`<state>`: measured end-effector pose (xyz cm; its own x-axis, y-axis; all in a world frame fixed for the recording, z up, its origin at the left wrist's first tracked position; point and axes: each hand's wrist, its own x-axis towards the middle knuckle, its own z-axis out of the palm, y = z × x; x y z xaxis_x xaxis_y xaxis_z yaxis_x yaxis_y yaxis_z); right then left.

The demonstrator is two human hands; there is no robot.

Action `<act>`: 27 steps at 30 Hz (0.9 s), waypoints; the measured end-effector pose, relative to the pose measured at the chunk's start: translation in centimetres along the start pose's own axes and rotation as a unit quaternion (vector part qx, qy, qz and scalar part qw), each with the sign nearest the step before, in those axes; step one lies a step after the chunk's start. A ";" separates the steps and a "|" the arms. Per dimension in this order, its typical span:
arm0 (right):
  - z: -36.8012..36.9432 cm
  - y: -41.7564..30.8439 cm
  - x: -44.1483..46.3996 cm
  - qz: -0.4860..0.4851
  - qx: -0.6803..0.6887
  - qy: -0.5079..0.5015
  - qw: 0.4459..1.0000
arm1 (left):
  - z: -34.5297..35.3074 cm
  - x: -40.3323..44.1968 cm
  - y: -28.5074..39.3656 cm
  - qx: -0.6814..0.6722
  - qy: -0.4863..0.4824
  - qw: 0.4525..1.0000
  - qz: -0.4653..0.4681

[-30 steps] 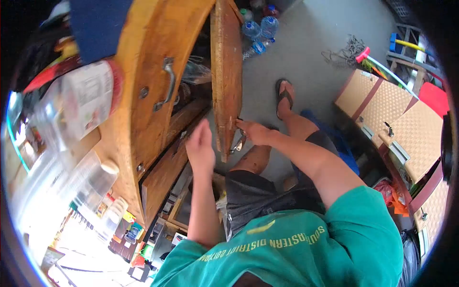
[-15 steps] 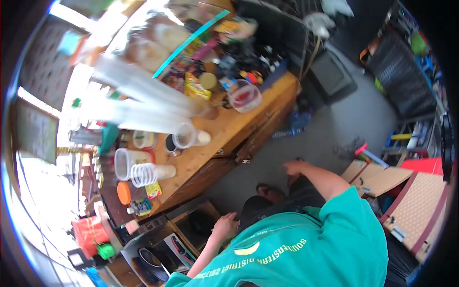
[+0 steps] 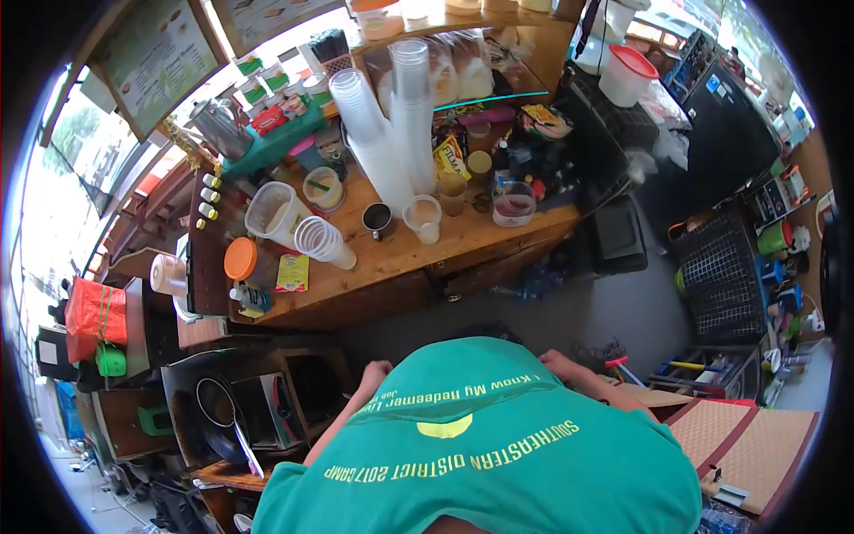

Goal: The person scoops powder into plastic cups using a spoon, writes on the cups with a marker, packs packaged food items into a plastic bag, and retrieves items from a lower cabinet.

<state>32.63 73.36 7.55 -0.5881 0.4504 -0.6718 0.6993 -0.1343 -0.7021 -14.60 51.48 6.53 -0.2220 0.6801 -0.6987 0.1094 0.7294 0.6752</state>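
My left hand [image 3: 376,372] hangs low at the left side of my green T-shirt [image 3: 498,418], close to the shirt's edge. On the other side, my right hand [image 3: 555,363] is near the shirt's right edge. The fingers of both hands are small and partly hidden, so what they hold, if anything, does not show. Ahead of me is a wooden counter [image 3: 391,267]. It carries tall stacks of clear plastic cups [image 3: 378,147], a dark mug [image 3: 377,219], a cup [image 3: 422,216], a tub with a reddish content [image 3: 514,206] and an orange-lidded jar [image 3: 242,259].
Left of me is a shelf unit with a pan [image 3: 216,403]. At the right are a black crate [image 3: 722,280], a dark bin [image 3: 616,236] and a tan patterned box [image 3: 765,449]. A white bucket with a red rim [image 3: 627,76] stands at the back right.
My view has turned and lifted, showing more of the counter and the shelf above it. Both hands have drawn in beside my shirt; the right one was stretched farther forward.
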 end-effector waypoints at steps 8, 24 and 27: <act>-6.8 -5.1 3.4 -0.177 -0.342 0.279 0.880 | -3.0 2.0 10.3 0.221 0.316 0.907 0.170; -30.2 -21.7 7.6 -0.197 -0.253 0.241 0.916 | 1.1 6.0 7.9 0.299 -0.004 0.948 0.104; -36.9 -33.3 12.2 -0.360 -0.195 0.348 0.844 | 2.6 2.9 11.3 0.228 -0.016 0.969 0.093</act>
<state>17.21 115.86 31.43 -0.6311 0.7188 0.2915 0.4229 0.6339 -0.6476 -11.51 61.86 11.54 -0.1283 0.7998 -0.5864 0.5625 0.5457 0.6211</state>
